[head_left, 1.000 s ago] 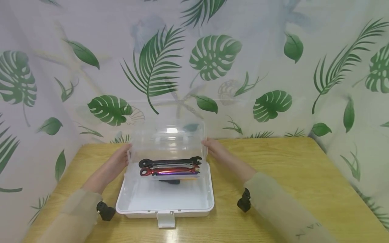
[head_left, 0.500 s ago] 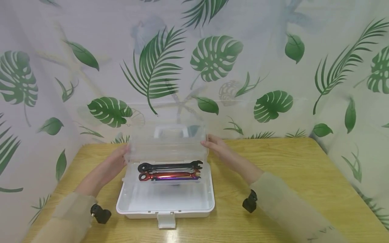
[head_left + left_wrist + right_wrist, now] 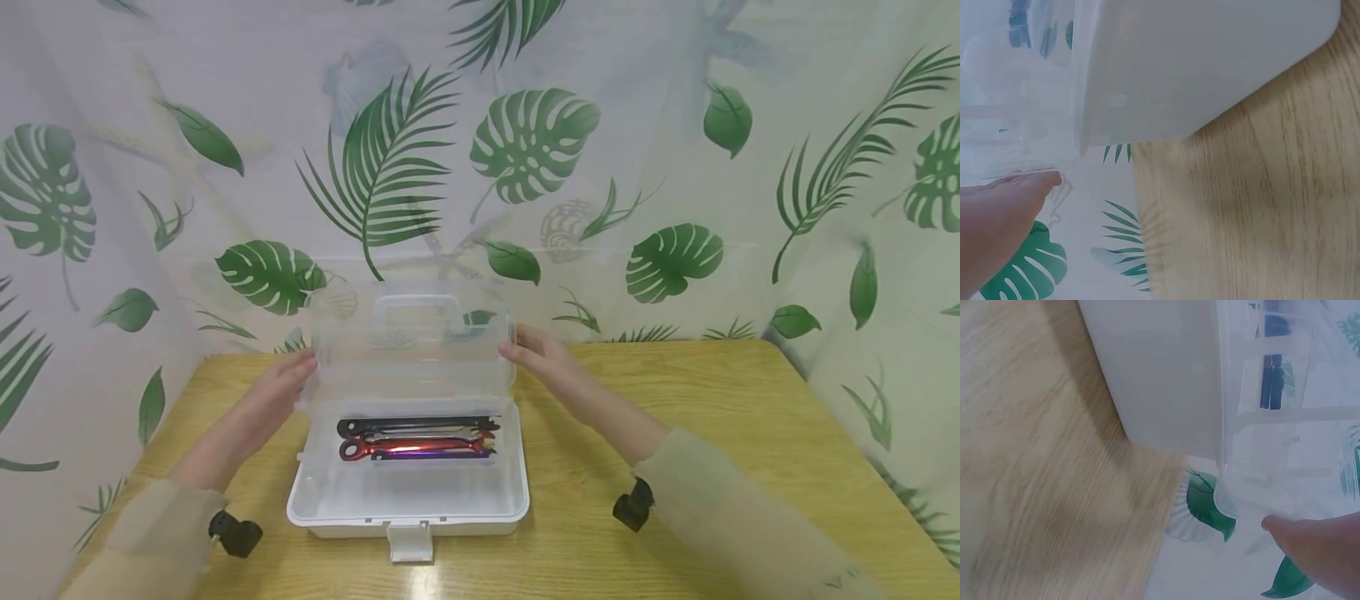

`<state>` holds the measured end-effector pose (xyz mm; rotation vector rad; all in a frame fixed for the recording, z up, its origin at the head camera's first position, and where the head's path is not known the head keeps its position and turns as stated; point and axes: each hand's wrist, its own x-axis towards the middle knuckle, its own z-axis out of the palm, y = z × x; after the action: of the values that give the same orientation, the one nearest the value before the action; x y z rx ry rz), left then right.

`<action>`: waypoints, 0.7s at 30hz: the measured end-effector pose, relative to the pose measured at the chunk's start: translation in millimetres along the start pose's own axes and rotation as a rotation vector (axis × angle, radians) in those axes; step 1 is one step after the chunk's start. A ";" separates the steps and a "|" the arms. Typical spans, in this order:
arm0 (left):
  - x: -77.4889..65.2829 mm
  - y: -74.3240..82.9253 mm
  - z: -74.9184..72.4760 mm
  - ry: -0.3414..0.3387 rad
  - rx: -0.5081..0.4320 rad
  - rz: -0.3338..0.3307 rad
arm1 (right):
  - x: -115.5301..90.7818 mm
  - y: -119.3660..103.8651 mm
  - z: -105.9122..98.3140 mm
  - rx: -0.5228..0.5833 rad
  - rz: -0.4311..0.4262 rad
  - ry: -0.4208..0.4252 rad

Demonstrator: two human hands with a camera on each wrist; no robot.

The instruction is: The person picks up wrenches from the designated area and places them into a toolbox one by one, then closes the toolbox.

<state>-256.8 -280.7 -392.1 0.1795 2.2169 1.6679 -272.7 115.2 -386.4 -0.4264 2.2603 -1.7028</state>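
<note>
A white toolbox (image 3: 408, 527) stands on the table with its clear lid (image 3: 420, 362) raised. In the head view my left hand (image 3: 251, 408) holds the lid's left side, fingertips at its edge. My right hand (image 3: 555, 371) holds the right side, thumb in front of the edge and fingers behind it. Inside the box a clear tray carries several wrenches: a black wrench (image 3: 420, 424), a silver one, a red wrench (image 3: 412, 447) and a purple wrench (image 3: 435, 456). Each wrist view shows one digit at the lid's rim; the other fingers are mostly hidden.
The toolbox sits on a wooden table (image 3: 720, 433), its white front latch (image 3: 410, 543) hanging down. A leaf-patterned curtain (image 3: 600, 167) rises close behind the lid and runs along both sides of the table.
The lid has swung from tilted back to more upright, both hands still on it. The tray of wrenches has come down and forward, covering the black and orange item seen beneath it earlier.
</note>
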 end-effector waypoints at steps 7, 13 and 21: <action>-11.6 1.3 2.2 0.023 0.023 0.042 | -12.1 -8.8 7.3 -0.011 -0.019 0.026; -22.6 2.0 4.9 0.052 0.092 0.062 | -24.2 -16.5 15.9 -0.043 -0.021 0.066; -36.0 -1.0 12.1 0.120 0.123 0.064 | -38.2 -21.2 26.9 -0.051 -0.024 0.114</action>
<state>-218.9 -281.3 -388.4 0.1886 2.4292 1.6146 -225.7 101.0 -371.5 -0.3775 2.3920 -1.7253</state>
